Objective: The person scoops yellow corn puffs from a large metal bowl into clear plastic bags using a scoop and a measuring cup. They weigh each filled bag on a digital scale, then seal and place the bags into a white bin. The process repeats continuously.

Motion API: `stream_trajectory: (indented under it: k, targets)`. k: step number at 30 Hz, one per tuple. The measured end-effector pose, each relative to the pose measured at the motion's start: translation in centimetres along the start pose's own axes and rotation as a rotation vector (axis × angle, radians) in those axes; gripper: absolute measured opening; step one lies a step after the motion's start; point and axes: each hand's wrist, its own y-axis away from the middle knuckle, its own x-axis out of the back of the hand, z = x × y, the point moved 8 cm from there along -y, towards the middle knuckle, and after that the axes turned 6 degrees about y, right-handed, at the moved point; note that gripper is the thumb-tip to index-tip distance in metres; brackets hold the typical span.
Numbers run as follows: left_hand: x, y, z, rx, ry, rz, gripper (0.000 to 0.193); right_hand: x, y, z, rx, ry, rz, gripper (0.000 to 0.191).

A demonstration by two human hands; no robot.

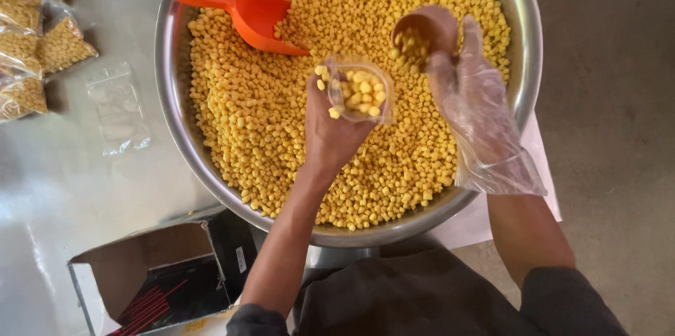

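- Head camera looks down on a grey surface (63, 195) carrying one big steel bowl (169, 97), which fills the middle up to the far edge.
- One heap of small yellow puffed pieces (281, 132) fills the bowl almost to its rim.
- One open cardboard box (151, 276) sits at the near left corner, thin red sticks inside it.
- One orange scoop (256, 16) lies on the heap at the bowl's far left, handle pointing to the rim.
- At least four filled bags (60, 44) of the same pieces crowd the far left edge; one empty clear bag (118, 107) lies flat between them and the bowl, with bare surface near it.
- Right hand (478, 114), in a clear plastic glove, has its fingers curled shut round a small brown cup (425, 30) tipped toward the pouch, a few pieces in it.
- Left hand (330, 128), bare, pinches a small clear pouch (360, 90) with fingers closed about its mouth; it is held over the heap's middle, partly filled.
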Motion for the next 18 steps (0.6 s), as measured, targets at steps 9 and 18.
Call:
stream_trajectory:
  k: [9, 18]
  targets:
    - [-1.4, 2.4, 1.4, -0.094, -0.098, -0.054, 0.121, 0.7, 0.9, -6.9, 0.224, -0.272, -0.207, 0.014]
    - [4.1, 6.7, -2.9, 0.230, -0.084, -0.289, 0.111, 3.8, 0.7, -6.6, 0.442, -0.323, -0.303, 0.016]
